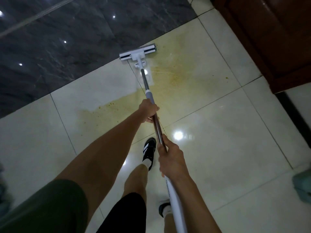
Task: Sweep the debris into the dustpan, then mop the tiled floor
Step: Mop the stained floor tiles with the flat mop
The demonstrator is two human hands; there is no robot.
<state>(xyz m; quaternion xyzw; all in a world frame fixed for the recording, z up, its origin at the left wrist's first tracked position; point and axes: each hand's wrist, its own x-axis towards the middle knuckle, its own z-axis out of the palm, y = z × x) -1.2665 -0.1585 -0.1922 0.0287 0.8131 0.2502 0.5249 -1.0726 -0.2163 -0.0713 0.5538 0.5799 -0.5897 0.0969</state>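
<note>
A white flat mop head (138,52) lies on the pale tiled floor (227,132), right at the edge of the dark marble wall. Its long handle (146,82) runs back toward me. My left hand (149,111) grips the handle partway down, and my right hand (170,157) grips it lower, near the white upper section. A yellowish stain (178,78) with small crumbs spreads over the tiles to the right of the mop and below it. A cleaner wiped strip lies to the left of the handle.
Dark glossy marble wall (58,39) fills the upper left. A brown wooden door or cabinet (269,39) stands at the upper right. My feet in black shoes (149,152) are under the handle. A greenish object (303,185) sits at the right edge.
</note>
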